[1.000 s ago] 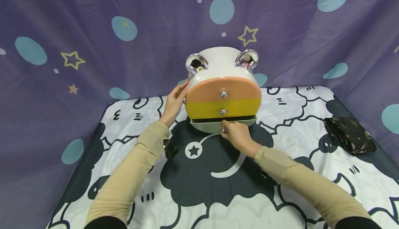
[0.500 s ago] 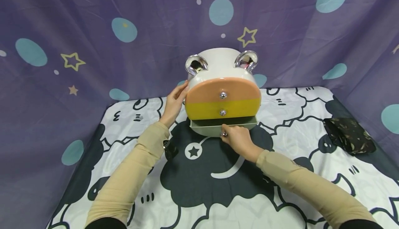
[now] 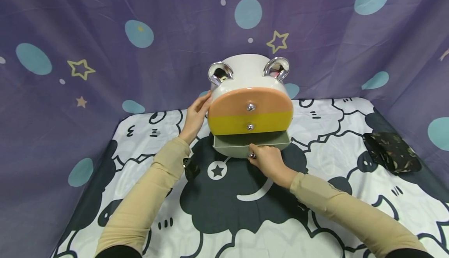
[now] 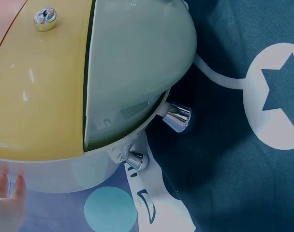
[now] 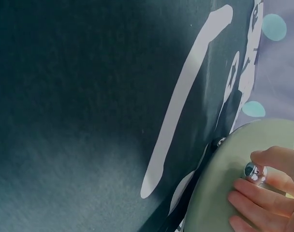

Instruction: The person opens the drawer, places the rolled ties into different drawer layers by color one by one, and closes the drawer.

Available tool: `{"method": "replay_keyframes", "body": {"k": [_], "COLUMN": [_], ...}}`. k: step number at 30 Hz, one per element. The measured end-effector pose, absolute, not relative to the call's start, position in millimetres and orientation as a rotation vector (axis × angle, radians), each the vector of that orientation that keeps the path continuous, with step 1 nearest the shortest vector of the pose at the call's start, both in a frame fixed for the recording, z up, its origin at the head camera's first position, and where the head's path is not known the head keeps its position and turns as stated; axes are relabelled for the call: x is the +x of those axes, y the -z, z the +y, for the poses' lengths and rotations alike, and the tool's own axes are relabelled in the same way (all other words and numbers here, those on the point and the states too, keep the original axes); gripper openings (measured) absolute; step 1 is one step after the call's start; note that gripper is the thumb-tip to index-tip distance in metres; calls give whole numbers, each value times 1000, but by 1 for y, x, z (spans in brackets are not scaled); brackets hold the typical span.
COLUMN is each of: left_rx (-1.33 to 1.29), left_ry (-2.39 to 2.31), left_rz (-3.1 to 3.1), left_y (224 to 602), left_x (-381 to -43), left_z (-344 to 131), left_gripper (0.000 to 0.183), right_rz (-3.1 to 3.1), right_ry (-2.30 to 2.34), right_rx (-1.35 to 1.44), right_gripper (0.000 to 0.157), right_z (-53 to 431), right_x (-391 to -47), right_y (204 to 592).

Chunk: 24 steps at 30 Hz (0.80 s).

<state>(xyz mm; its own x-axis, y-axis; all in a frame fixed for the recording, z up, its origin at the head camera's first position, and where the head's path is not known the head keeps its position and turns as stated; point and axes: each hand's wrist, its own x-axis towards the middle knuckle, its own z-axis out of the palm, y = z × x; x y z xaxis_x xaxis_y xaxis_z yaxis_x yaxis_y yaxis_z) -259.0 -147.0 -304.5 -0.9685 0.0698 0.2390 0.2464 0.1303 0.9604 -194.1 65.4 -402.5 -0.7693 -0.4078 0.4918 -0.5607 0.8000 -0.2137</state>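
A small white cabinet (image 3: 247, 69) with silver ear-like loops stands at the back middle of the head view. Its rounded front has an orange drawer (image 3: 231, 100) over a yellow one (image 3: 228, 123), both closed. The bottom pale green drawer (image 3: 229, 151) is pulled out, and no contents show in its visible inside. My right hand (image 3: 270, 160) pinches this drawer's silver knob (image 5: 253, 172) between thumb and fingers. My left hand (image 3: 196, 117) rests with extended fingers against the cabinet's left side; its fingertips (image 4: 19, 183) show at the lower left of the left wrist view.
Silver feet (image 4: 177, 117) support the cabinet on a sheep-patterned cloth (image 3: 266, 238). To the right lies a dark patterned pouch-like item (image 3: 393, 152). A purple curtain (image 3: 175, 67) with stars and blue spots hangs right behind the cabinet.
The green drawer has slid further out toward me, from a narrow gap to a wide one, with my right hand on its knob. My left hand stays at the cabinet's side.
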Motion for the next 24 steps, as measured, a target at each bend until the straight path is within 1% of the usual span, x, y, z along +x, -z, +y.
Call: {"method": "replay_keyframes", "body": {"k": [10,24], "left_rx": [-326,-335], "left_ry": [1970,1965], "left_rz": [-2231,-2206], "left_y": [323,326], "left_x": [-276,-278], "left_z": [-153,-153], "left_gripper": [40,40], "right_rz": [-2574,-2576], "right_ry": [-474,-445], "right_rx": [736,757], "right_gripper": [25,28], "right_z": [65,66], "right_x": [-186,-176], "right_y": [403,402]}}
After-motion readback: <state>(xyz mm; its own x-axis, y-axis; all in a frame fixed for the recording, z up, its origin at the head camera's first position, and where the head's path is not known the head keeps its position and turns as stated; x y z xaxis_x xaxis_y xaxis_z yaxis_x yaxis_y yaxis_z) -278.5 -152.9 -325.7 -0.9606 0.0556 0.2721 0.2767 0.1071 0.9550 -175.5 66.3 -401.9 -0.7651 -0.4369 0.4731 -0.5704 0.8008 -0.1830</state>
